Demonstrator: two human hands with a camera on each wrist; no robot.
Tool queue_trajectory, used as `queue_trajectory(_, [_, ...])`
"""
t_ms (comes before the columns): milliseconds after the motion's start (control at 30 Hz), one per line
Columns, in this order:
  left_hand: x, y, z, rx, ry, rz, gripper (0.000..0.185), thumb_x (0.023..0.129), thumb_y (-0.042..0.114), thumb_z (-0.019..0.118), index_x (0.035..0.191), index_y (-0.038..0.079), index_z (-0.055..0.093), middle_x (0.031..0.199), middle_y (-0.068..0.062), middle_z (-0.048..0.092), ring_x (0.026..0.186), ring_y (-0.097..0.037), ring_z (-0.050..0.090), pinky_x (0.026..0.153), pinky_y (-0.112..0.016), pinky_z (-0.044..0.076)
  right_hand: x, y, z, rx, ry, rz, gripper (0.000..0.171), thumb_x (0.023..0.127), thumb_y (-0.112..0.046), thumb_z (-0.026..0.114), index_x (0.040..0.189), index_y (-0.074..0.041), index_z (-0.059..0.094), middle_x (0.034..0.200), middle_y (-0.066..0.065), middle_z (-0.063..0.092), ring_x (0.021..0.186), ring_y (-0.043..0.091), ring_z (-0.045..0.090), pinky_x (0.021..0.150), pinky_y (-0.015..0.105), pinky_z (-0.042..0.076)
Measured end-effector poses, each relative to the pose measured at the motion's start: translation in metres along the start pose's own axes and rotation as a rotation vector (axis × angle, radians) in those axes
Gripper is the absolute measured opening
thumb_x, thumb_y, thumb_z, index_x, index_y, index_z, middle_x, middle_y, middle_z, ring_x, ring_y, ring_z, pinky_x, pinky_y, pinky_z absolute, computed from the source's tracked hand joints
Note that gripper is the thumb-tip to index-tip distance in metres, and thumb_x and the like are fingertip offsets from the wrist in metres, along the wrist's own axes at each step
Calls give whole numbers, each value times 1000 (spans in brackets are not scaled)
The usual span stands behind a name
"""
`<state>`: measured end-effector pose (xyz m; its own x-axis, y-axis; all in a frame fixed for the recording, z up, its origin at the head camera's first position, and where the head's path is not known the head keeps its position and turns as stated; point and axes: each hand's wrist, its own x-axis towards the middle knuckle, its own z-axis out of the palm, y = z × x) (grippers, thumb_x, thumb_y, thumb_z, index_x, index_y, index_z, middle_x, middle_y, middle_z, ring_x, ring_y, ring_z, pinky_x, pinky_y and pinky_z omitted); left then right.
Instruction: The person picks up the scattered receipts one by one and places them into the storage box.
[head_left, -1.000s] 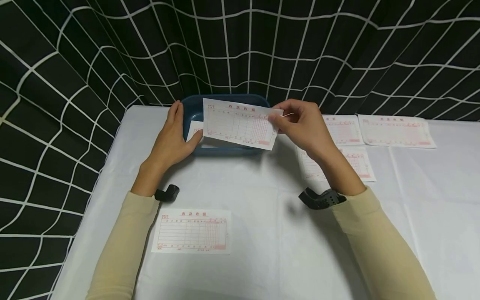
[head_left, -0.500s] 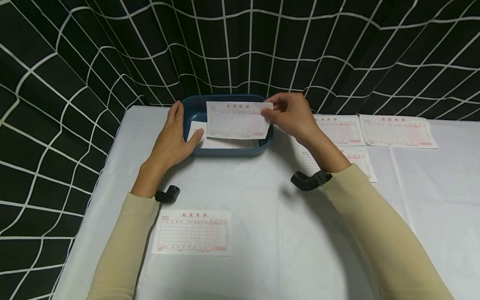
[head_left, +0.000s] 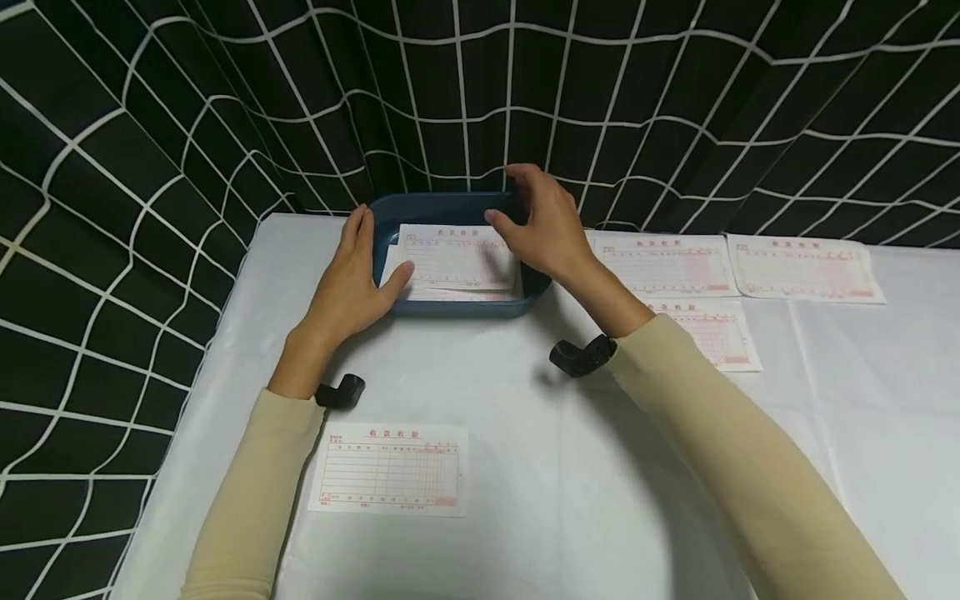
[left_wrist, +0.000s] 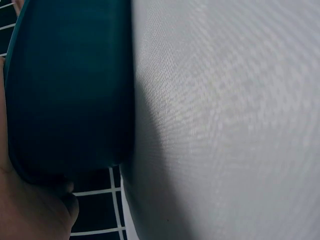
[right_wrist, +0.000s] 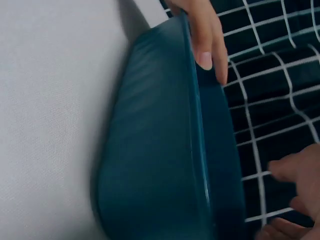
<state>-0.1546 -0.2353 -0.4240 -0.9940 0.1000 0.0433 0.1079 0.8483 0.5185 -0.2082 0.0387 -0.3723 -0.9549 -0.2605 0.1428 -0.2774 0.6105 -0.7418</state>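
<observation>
A dark blue tray (head_left: 450, 206) stands at the table's far edge with a stack of red-printed forms (head_left: 459, 260) lying flat in it. My left hand (head_left: 351, 279) lies with straight fingers against the tray's left wall, and its thumb reaches over the rim onto the forms. My right hand (head_left: 542, 223) hovers over the tray's right end with fingers spread and relaxed, holding nothing. The left wrist view shows the tray's outer wall (left_wrist: 70, 90) against my palm. In the right wrist view the tray (right_wrist: 155, 150) fills the middle, with my right fingertips (right_wrist: 287, 172) past its rim.
One form (head_left: 390, 467) lies near the front by my left forearm. Three more forms (head_left: 667, 264) (head_left: 806, 268) (head_left: 712, 335) lie right of the tray on the white tablecloth (head_left: 525, 433). A black curtain with white grid lines (head_left: 150, 167) closes off the back and left.
My right hand carried a form leftward over the tray, laid it on the stack and let go. The left hand has stayed on the tray.
</observation>
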Motion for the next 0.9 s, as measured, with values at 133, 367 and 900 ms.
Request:
queue_trajectory(133, [0, 2, -1, 2, 9, 10, 97, 101, 50, 60, 168, -2, 12, 180, -16, 8, 165, -36, 23, 131, -54, 29, -9, -6, -3, -9, 46, -127, 58, 100, -20, 69, 151, -1, 52, 155, 22, 53, 144, 37, 51, 122, 55, 40])
queue_trajectory(367, [0, 1, 0, -4, 10, 8, 98, 101, 51, 60, 168, -3, 13, 180, -16, 8, 165, -36, 23, 131, -54, 29, -31, -13, -3, -28, -5, -201, 53, 99, -21, 70, 148, -3, 57, 160, 19, 48, 151, 33, 48, 126, 52, 38])
queue_trajectory(900, [0, 1, 1, 15, 7, -5, 98, 101, 51, 60, 169, -2, 12, 179, -16, 8, 165, -36, 22, 131, -54, 29, -89, -18, 11, -39, -84, -282, 56, 98, -22, 74, 148, -2, 57, 156, 15, 54, 149, 30, 49, 123, 49, 41])
